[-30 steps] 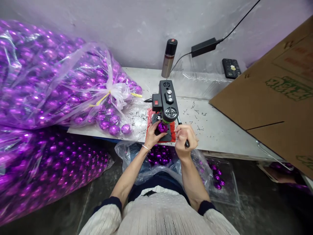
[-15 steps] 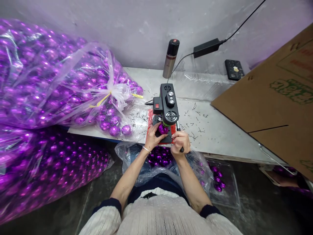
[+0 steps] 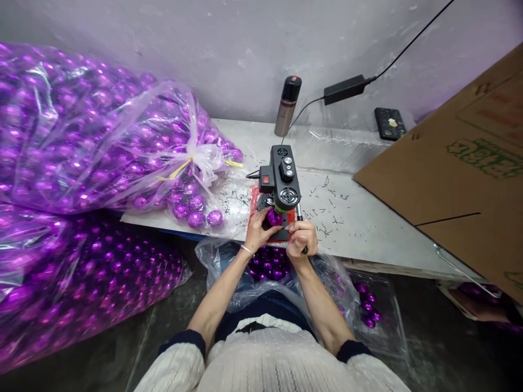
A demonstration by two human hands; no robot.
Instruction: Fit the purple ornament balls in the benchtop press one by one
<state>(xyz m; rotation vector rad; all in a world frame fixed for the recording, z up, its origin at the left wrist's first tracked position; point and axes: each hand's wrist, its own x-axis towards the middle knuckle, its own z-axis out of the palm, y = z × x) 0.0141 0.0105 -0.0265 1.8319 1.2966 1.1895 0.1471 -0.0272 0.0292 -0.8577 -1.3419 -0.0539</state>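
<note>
Under the head of a small black bench press (image 3: pixel 286 177) sits a shiny purple faceted ball (image 3: pixel 275 218). My left hand (image 3: pixel 260 230) grips this ball from the left, thumb in front and fingers behind. My right hand (image 3: pixel 303 238) is wrapped round the press's lever handle (image 3: pixel 304 250), whose black end sticks out below the fist. The press stands on a red mat (image 3: pixel 254 196) at the table's front edge. More purple balls (image 3: pixel 269 264) lie in clear plastic on my lap, just below my hands.
Large clear bags (image 3: pixel 93 141) of purple balls fill the left side. Loose balls (image 3: pixel 214 218) lie near the press. A spray can (image 3: pixel 288 106), a power adapter (image 3: pixel 344 90) and a phone (image 3: pixel 389 123) are at the back. A cardboard box (image 3: pixel 445 179) stands right. Black scraps litter the white table (image 3: pixel 359 228).
The whole view has shifted slightly, so things appear a little lower and mostly further right. Both hands keep their holds on the ball and the lever.
</note>
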